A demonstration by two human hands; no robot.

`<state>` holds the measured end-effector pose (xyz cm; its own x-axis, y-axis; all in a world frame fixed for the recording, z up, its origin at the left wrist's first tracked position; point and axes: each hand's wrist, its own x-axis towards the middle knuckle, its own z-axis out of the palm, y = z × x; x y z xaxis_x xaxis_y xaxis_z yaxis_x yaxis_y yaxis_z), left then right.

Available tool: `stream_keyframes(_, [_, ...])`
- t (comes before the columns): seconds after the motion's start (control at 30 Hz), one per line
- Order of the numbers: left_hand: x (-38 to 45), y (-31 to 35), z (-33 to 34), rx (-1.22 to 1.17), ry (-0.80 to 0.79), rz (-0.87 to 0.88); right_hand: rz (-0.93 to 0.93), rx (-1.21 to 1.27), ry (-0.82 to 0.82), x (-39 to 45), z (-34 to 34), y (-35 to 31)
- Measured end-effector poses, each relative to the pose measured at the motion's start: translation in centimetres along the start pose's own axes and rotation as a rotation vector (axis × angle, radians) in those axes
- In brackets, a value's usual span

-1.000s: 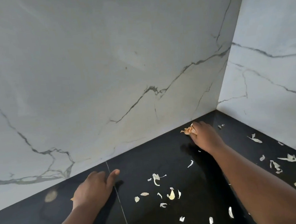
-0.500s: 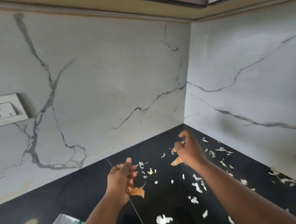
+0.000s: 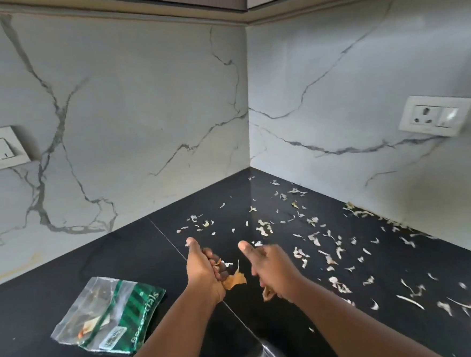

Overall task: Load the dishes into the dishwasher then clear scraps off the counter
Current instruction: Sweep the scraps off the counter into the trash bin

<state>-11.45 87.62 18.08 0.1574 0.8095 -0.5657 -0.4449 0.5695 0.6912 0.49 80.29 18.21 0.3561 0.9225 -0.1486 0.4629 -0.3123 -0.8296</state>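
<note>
Both hands have drawn back from the corner. The left hand (image 3: 204, 267) grips tan peel (image 3: 234, 279), the right hand (image 3: 271, 270) curls around another, seemingly to carry them off; pale scraps (image 3: 302, 237) litter the black counter (image 3: 139, 249) beyond.

A black counter (image 3: 96, 271) carries scattered pale scraps (image 3: 313, 238) and a plastic bag (image 3: 110, 315).
</note>
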Motion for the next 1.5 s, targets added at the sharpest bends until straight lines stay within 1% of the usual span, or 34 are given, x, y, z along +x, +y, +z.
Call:
stream_keyframes(0.07, [-1.1, -0.7, -0.4, -0.115, -0.025, -0.061, 0.041, 0.003, -0.070, -2.8, 1.3, 0.2])
stream_keyframes(0.13, [-2.2, -1.6, -1.2, -0.134, -0.048, -0.094, 0.092, 0.113, -0.115, -4.9, 2.9, 0.2])
stream_keyframes(0.2, [-3.6, -2.4, -2.5, -0.074, -0.131, -0.109, 0.128, 0.247, -0.061, -6.4, 4.4, 0.0])
stream_keyframes(0.27, [-5.3, -3.4, -4.8, 0.044, -0.210, -0.100, 0.131, 0.231, 0.022, -8.1, 6.4, -0.1])
stream_keyframes(0.33, [-7.0, -4.5, -7.7, 0.180, -0.264, -0.104, 0.100, 0.128, 0.049, -10.0, 8.3, -0.5])
stream_keyframes(0.37, [-7.8, -4.8, -9.5, 0.213, -0.298, -0.136, 0.091, 0.043, 0.032, -11.0, 9.3, -1.0])
stream_keyframes(0.4, [-8.5, -5.0, -11.1, 0.228, -0.340, -0.156, 0.087, -0.063, -0.014, -11.7, 10.1, -1.5])
stream_keyframes(0.47, [-9.4, -5.5, -13.9, 0.252, -0.397, -0.144, 0.141, -0.346, -0.122, -12.6, 11.3, -2.4])
stream_keyframes(0.5, [-9.7, -5.7, -14.9, 0.292, -0.385, -0.124, 0.177, -0.488, -0.130, -12.9, 11.4, -2.6])
stream_keyframes(0.53, [-9.9, -6.2, -15.7, 0.356, -0.354, -0.116, 0.191, -0.579, -0.123, -13.3, 11.7, -2.2])
stream_keyframes(0.57, [-10.1, -6.8, -16.2, 0.434, -0.313, -0.114, 0.190, -0.610, -0.144, -14.0, 11.8, -1.7])
stream_keyframes(0.6, [-10.3, -7.5, -16.7, 0.535, -0.286, -0.113, 0.183, -0.609, -0.208, -14.8, 12.0, -0.9])
stream_keyframes(0.67, [-10.0, -9.4, -18.0, 0.743, -0.313, -0.098, 0.183, -0.535, -0.371, -16.7, 12.0, 1.1])
stream_keyframes(0.73, [-9.2, -11.4, -19.5, 0.852, -0.351, -0.083, 0.290, -0.246, -0.433, -18.3, 11.9, 3.9])
stream_keyframes(0.8, [-7.9, -13.5, -21.4, 0.857, -0.310, -0.136, 0.455, 0.097, -0.473, -19.7, 12.2, 7.5])
stream_keyframes(0.83, [-7.3, -14.6, -22.3, 0.862, -0.278, -0.179, 0.526, 0.246, -0.440, -20.3, 12.7, 9.5])
stream_keyframes(0.9, [-5.7, -17.3, -24.3, 0.855, -0.211, -0.324, 0.650, 0.478, -0.268, -21.0, 14.4, 14.3])
stream_keyframes(0.97, [-3.8, -20.5, -26.1, 0.782, -0.165, -0.479, 0.753, 0.611, -0.136, -21.6, 16.4, 18.5])
stream_keyframes(1.0, [-3.1, -21.7, -26.8, 0.745, -0.150, -0.522, 0.802, 0.641, -0.115, -21.9, 17.3, 20.2])
stream_keyframes(1.07, [-1.3, -24.4, -27.9, 0.714, -0.110, -0.539, 0.898, 0.650, -0.078, -22.2, 19.3, 24.2])
stream_keyframes(1.17, [1.2, -27.3, -28.5, 0.695, -0.027, -0.506, 0.982, 0.635, 0.099, -21.4, 21.7, 29.5])
stream_keyframes(1.23, [2.9, -29.1, -28.5, 0.683, 0.007, -0.507, 1.020, 0.666, 0.170, -20.0, 23.1, 32.2])
stream_keyframes(1.37, [5.4, -32.2, -27.7, 0.612, 0.063, -0.522, 1.059, 0.685, 0.198, -16.9, 25.6, 36.0])
stream_keyframes(1.43, [5.9, -33.1, -27.1, 0.606, 0.050, -0.536, 1.082, 0.639, 0.197, -15.8, 26.5, 37.2])
stream_keyframes(1.5, [6.2, -33.6, -27.2, 0.634, 0.055, -0.514, 1.106, 0.572, 0.178, -15.4, 26.9, 37.8])
